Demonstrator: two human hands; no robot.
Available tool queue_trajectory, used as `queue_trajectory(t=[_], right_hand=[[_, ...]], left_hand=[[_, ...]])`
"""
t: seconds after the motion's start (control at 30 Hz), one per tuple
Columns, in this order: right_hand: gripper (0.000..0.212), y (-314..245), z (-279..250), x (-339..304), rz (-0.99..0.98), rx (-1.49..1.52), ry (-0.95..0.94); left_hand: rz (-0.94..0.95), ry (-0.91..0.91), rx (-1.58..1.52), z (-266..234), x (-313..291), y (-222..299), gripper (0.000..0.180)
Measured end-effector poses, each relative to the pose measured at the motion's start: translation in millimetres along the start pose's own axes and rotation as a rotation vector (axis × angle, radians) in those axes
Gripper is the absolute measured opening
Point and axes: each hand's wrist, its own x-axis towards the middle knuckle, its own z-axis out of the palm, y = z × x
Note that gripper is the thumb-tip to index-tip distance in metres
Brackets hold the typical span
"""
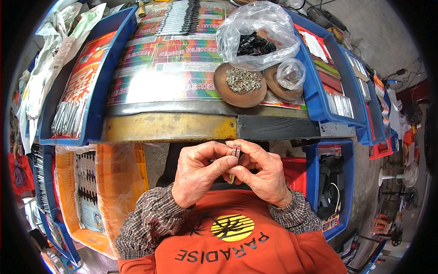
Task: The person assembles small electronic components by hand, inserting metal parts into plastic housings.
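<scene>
Both my hands meet close to my chest, just below the worktable's front edge [169, 128]. My left hand [198, 171] and my right hand [262, 171] pinch together a small metal part [236, 150], silvery at its top with a thin yellowish stem below. Fingertips cover most of it. On the table above lie a round brown dish of small metal screws [241, 84] and a second brown dish [278, 84] holding a small clear bag [290, 73]. A larger clear plastic bag of black parts [255, 39] rests behind them.
The tabletop is covered with colourful glossy printed sheets [159, 68]. Blue plastic trays [98, 91] flank it left and right [319, 98], holding rows of silvery metal pieces. An orange crate [86, 192] wrapped in plastic stands lower left, a blue bin [344, 182] lower right.
</scene>
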Motion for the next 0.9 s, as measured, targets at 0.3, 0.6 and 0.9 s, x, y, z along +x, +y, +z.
queue_trajectory(t=[0.3,0.6,0.9], right_hand=[[0.049,2.2,-0.5,3.7,0.029,-0.015,-0.016],[0.030,-7.9,-36.3,23.0,-0.175,-0.145,-0.232],[0.012,-10.2,-36.2,25.3,0.001,0.150,-0.274]], left_hand=[[0.002,0.056,0.042,2.3,1.8,-0.6,0.007],[-0.128,-0.178,0.084,-8.4,3.0,9.3,0.007],[-0.225,-0.293,0.171,-16.4,7.7,23.2,0.012]])
